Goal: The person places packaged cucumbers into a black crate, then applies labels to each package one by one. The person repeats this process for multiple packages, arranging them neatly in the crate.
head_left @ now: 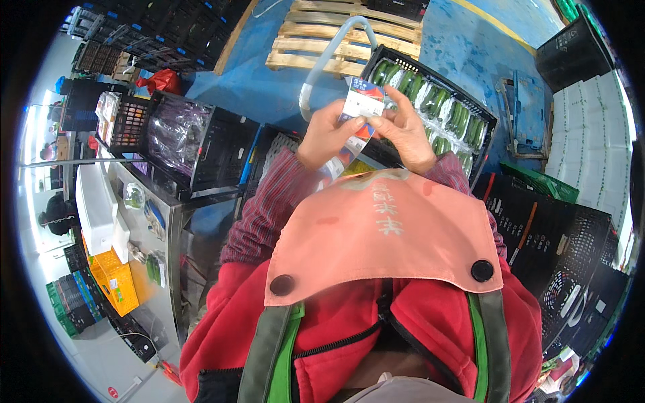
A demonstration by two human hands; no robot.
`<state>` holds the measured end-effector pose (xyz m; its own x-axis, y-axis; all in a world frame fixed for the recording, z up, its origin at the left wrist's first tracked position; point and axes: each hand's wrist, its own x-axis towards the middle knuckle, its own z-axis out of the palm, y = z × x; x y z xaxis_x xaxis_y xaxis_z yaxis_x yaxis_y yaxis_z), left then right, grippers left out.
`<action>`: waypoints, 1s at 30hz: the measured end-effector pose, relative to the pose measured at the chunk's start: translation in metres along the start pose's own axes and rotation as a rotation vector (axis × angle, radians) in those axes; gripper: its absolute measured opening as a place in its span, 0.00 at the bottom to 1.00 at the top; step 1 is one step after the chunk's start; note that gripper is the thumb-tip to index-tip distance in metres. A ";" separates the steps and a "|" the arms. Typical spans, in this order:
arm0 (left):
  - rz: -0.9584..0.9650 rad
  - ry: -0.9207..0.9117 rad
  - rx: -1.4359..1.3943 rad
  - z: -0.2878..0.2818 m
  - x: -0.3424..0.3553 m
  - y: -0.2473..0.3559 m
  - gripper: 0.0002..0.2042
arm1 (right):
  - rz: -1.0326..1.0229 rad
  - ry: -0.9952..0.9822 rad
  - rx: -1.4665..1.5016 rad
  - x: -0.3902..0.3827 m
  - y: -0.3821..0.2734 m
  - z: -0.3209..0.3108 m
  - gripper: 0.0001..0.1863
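Observation:
A strip of printed labels (364,99), white with blue and red parts, is held up in front of my chest. My left hand (320,136) is closed on its left edge, and the strip trails down past that wrist. From the other side my right hand (411,140) pinches the same strip, thumb near my left thumb. Just beyond my right hand stands a black crate (494,122) filled with clear packs of green cucumbers (435,101). My right hand and forearm cover part of its near side.
A wooden pallet (285,47) lies on the blue floor ahead, with a pale curved tube (310,84) before it. To the left, a black crate (232,149) holding plastic bags adjoins a metal table (173,232). Stacked black crates (531,215) stand at right beside a green crate (541,181).

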<state>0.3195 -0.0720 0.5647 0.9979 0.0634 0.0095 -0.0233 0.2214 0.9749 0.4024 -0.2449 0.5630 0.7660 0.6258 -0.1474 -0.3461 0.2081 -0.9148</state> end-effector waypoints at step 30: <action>0.230 0.433 0.143 -0.084 0.029 0.107 0.13 | 0.283 -0.516 -0.327 0.029 0.037 0.106 0.18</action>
<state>0.3409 0.0351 0.6512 0.8511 0.4988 0.1636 -0.2007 0.0214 0.9794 0.3545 -0.1395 0.5647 0.2851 0.9186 -0.2737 -0.2511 -0.2040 -0.9462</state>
